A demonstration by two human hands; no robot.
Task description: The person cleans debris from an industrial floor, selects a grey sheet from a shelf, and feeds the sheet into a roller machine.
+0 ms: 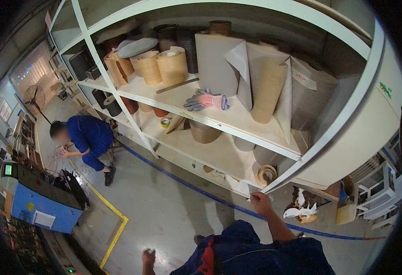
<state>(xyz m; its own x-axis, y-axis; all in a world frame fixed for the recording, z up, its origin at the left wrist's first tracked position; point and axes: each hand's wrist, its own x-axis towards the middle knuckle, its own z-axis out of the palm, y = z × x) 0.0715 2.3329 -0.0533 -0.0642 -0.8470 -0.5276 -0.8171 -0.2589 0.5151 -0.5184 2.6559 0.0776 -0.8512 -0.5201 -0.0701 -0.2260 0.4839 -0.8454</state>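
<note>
My right hand [262, 204] is loosely curled in front of me, by the lower corner of a white metal shelving rack [218, 127]; whether it touches the rack or holds anything cannot be told. Low on the left, my left hand [149, 256] hangs over the grey floor with its fingers curled; a small pale spot shows at its fingertips. A pair of grey and pink work gloves [207, 100] lies on the middle shelf. Rolls of wood-grain edge banding [172, 67] stand behind them at the left, and a tan roll [269, 91] leans at the right.
A co-worker in blue [89, 134] bends forward at the left. Nearer stands a blue machine cabinet [46, 206]. Yellow floor tape [113, 238] and a blue floor line [187, 184] cross the floor. Crumpled waste [300, 209] and stacked white frames [376, 196] are at the right.
</note>
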